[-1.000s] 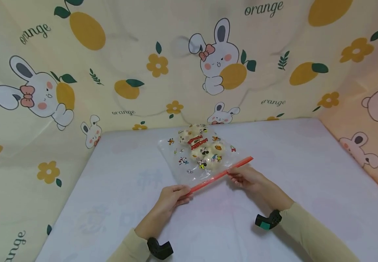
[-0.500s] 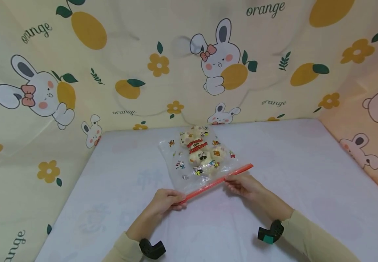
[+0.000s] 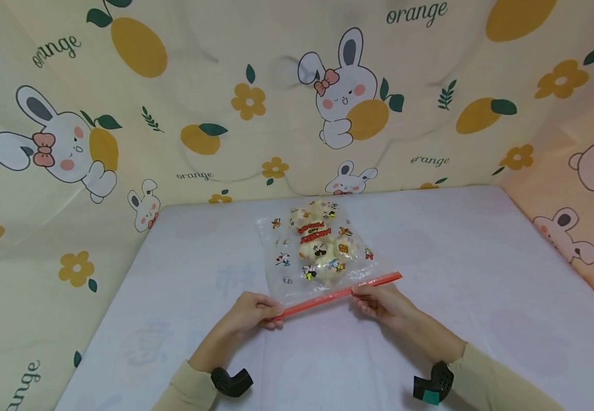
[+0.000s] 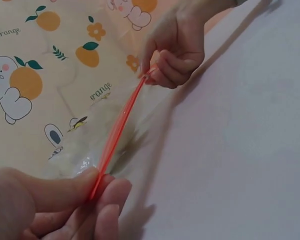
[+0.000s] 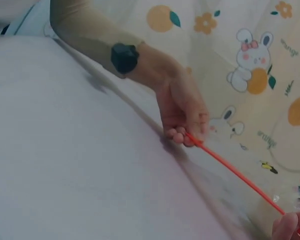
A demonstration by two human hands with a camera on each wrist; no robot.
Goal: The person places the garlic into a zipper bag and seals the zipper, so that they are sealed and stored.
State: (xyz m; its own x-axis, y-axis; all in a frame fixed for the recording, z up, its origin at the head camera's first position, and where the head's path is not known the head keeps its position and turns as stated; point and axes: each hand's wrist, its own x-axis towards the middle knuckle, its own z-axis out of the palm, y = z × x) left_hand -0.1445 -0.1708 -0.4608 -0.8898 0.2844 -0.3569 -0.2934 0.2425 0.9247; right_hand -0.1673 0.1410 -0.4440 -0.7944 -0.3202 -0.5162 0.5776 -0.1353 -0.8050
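A clear plastic zip bag [image 3: 276,268] with printed cartoon figures lies on the white table, its red zip strip [image 3: 317,301] facing me. Inside it are several pale, rounded lumps [image 3: 328,268] whose kind I cannot tell. My left hand [image 3: 249,313] pinches the left end of the strip between thumb and fingers. With thumb and forefinger, my right hand [image 3: 385,305] pinches the strip right of its middle, and a short end sticks out beyond. Close up in the left wrist view, the red strip [image 4: 117,132] runs taut between both hands.
A white cloth covers the table [image 3: 482,257]. Behind it hangs a cream curtain [image 3: 256,51] printed with rabbits and oranges, which also closes the left and right sides. Black wrist devices [image 3: 232,382] sit at both sleeve cuffs.
The red strip has come nearer to me and lies more level. My left hand has moved left and towards me; my right hand has moved towards me and slightly along the strip.
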